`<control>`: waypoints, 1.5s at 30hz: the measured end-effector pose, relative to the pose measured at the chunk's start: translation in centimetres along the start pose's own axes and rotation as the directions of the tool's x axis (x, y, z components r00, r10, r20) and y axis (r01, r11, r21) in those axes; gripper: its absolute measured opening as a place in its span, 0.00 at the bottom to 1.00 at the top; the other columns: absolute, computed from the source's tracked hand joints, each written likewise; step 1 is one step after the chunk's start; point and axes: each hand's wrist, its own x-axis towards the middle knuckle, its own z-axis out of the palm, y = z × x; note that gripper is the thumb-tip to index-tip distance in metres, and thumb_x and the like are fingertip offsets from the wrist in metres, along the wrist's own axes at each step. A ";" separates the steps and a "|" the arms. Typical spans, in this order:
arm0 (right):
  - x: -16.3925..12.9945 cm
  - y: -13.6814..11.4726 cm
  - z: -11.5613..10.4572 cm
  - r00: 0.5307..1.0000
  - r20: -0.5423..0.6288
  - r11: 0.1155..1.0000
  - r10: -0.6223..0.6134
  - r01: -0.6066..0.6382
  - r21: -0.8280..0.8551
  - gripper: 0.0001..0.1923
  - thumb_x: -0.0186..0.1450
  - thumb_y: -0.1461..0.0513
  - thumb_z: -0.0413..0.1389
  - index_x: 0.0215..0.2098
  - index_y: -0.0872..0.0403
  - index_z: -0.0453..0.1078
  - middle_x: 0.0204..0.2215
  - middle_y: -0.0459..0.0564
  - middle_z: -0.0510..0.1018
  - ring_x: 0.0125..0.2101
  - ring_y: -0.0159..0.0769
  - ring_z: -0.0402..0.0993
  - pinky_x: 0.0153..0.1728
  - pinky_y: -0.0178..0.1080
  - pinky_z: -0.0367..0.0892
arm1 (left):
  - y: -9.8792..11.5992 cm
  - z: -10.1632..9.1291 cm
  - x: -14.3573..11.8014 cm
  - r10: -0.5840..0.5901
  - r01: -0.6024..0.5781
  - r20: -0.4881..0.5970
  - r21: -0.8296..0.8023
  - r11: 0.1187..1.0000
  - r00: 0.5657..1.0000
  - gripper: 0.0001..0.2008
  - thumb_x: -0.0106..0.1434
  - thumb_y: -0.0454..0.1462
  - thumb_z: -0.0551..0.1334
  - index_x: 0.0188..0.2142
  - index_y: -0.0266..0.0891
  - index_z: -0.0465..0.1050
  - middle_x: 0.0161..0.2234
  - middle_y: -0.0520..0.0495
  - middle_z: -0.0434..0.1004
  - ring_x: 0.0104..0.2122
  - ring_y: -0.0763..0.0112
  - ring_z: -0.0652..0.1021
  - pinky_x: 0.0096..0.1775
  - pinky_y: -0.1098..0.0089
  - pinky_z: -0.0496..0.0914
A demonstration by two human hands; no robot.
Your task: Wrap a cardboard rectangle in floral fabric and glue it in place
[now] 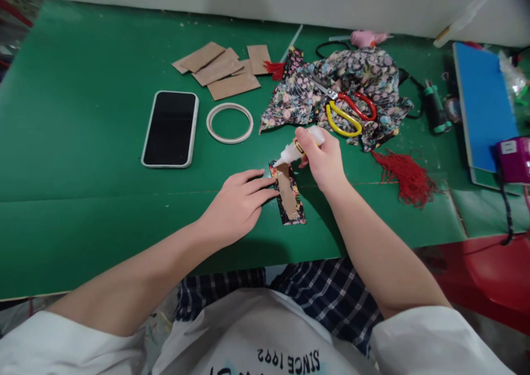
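My right hand (pixel 325 157) is wrapped round a small white glue bottle (pixel 293 152), tilted so its nozzle meets the top end of a cardboard strip (pixel 286 191). Dark floral fabric (pixel 301 201) is folded over the strip's edges. Shiny patches show near the strip's lower end. My left hand (pixel 244 205) lies flat with fingers stretched out, their tips resting on the left edge of the covered strip. Above the right hand, scissors (pixel 350 107) with one red and one yellow handle lie on crumpled floral cloth (pixel 285 101).
A phone (pixel 170 129) and a tape roll (pixel 210 131) lie left of the strip. Several cardboard pieces (pixel 234 88) sit behind them. Red threads (pixel 403 179), a green-black tool (pixel 434 107), a pink glue gun (pixel 367 38) and a blue board (pixel 482 104) occupy the right side.
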 end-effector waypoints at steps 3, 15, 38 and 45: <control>0.0 -0.1 -0.1 0.999 -0.046 0.999 0.028 -0.026 0.039 0.24 0.55 0.41 0.53 0.24 0.53 0.62 0.19 0.41 0.63 0.18 0.24 0.60 0.16 0.31 0.60 | 0.0 -0.1 0.0 0.000 0.000 0.012 0.007 1.000 1.000 0.19 0.60 0.27 0.50 0.47 0.39 0.72 0.52 0.47 0.71 0.55 0.58 0.66 0.53 0.52 0.64; -0.1 0.0 0.2 1.000 0.004 0.999 0.019 -0.019 0.028 0.24 0.54 0.41 0.53 0.25 0.52 0.62 0.20 0.42 0.64 0.18 0.24 0.60 0.16 0.30 0.61 | 0.1 -0.1 0.0 0.002 -0.002 0.004 -0.009 1.000 1.000 0.19 0.60 0.27 0.50 0.46 0.38 0.72 0.51 0.46 0.71 0.55 0.56 0.66 0.53 0.52 0.64; 0.2 0.2 -0.9 0.993 -0.106 0.999 -0.044 0.043 -0.007 0.21 0.56 0.44 0.54 0.25 0.53 0.64 0.19 0.42 0.65 0.18 0.25 0.62 0.15 0.29 0.62 | 0.1 0.1 -0.1 0.002 -0.002 -0.017 -0.010 1.000 1.000 0.19 0.59 0.26 0.51 0.46 0.38 0.72 0.52 0.46 0.71 0.55 0.57 0.66 0.52 0.51 0.65; 0.9 0.9 -2.5 0.988 -0.152 1.000 -0.021 0.022 0.003 0.22 0.57 0.43 0.52 0.24 0.53 0.62 0.16 0.40 0.61 0.14 0.23 0.59 0.13 0.30 0.59 | 0.1 -0.1 -0.1 0.001 -0.001 0.005 0.005 1.000 1.000 0.20 0.59 0.27 0.50 0.47 0.38 0.72 0.52 0.45 0.71 0.54 0.55 0.67 0.52 0.50 0.65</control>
